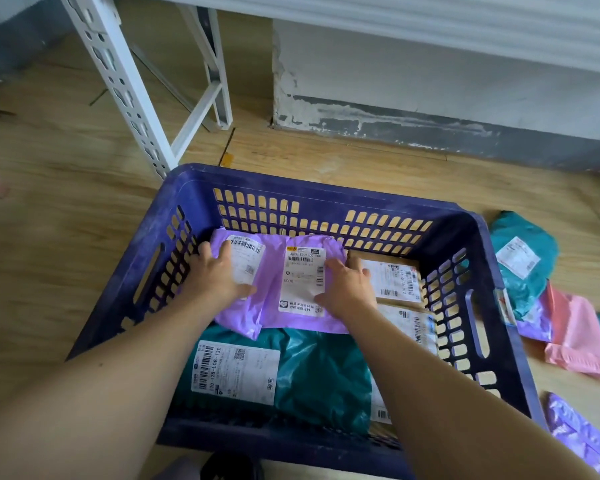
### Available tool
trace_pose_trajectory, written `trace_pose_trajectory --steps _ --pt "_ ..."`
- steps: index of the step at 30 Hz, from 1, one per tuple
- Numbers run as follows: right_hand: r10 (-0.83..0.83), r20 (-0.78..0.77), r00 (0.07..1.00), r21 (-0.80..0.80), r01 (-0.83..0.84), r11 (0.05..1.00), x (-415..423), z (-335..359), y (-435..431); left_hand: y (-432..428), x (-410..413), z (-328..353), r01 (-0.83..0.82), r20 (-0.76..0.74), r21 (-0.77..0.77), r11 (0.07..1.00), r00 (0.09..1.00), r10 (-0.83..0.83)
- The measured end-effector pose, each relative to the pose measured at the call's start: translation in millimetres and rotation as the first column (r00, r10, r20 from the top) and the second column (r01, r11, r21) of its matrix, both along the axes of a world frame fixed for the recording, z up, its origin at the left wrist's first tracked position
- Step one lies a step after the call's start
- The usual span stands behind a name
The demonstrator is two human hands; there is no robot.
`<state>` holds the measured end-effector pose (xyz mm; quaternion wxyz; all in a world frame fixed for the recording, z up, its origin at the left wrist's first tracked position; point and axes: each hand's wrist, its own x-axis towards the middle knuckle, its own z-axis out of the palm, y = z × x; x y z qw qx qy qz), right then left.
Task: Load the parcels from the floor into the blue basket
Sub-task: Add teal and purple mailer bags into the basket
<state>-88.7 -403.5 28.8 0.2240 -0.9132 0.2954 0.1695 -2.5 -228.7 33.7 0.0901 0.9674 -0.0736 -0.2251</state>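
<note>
your blue basket (329,199) sits on the wooden floor (59,237), its far left corner just beside the white slotted shelf leg (125,88). the grey skirting of the wall (430,129) runs behind it, with a strip of bare floor between. to the left of the basket the floor lies open; to the right it is crowded with parcels.

inside, 2 purple mailer bags lie side by side along the far wall. your left hand (215,275) rests flat on the left purple bag (236,317), fingers spread and pressing down, gripping nothing. your right hand (347,285) lies flat on the right edge of the right purple bag (302,282), fingers spread, their tips touching the brown cardboard box (392,271) beside it. a 2nd labelled box (413,323) sits nearer you against the right wall. a teal mailer bag (323,368) with a white label fills the near part of the basket, partly under the purple bags.

outside on the right, still on the floor: a teal parcel (523,251) near the basket's right rim, a pink bag (575,337) overlapping a small purple one (534,323), and another purple bag (579,434) near the lower right corner.
</note>
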Motion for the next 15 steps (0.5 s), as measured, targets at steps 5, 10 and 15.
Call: trace_pose_trajectory --steps 5,10,15 --pt "0.337 -0.003 0.942 -0.083 -0.336 0.938 -1 0 7 3 -3 -4 0.065 0.026 0.040 0.997 0.997 -0.066" --pt "0.390 -0.209 0.897 0.021 -0.394 0.919 -4 -15 10 21 0 -8 0.406 -0.066 -0.021 0.914 0.911 -0.406" --pt "0.420 -0.155 0.894 -0.081 -0.435 0.897 -2 -11 9 28 6 -8 0.372 -0.338 -0.115 0.921 0.857 -0.388"
